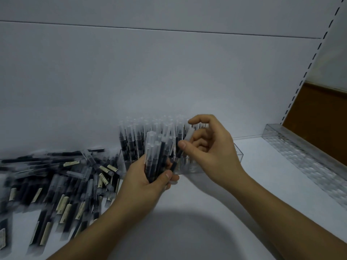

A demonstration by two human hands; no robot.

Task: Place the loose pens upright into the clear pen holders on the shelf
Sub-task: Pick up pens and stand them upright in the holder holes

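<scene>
Near left, flat on the white shelf (206, 212): heap of loose pens (56, 184). Centre: left hand (144, 179), fingers and thumb curled round a bundle of pens (158, 152) held upright; just right, right hand (212, 151), thumb and curled fingers pinching a single pen (180, 152), tilted, lower end touching the bundle. Farther back, against the back panel (150, 81): clear pen holder (238, 152) with upright pens (131, 143); far right, second clear holder (300, 152).
</scene>
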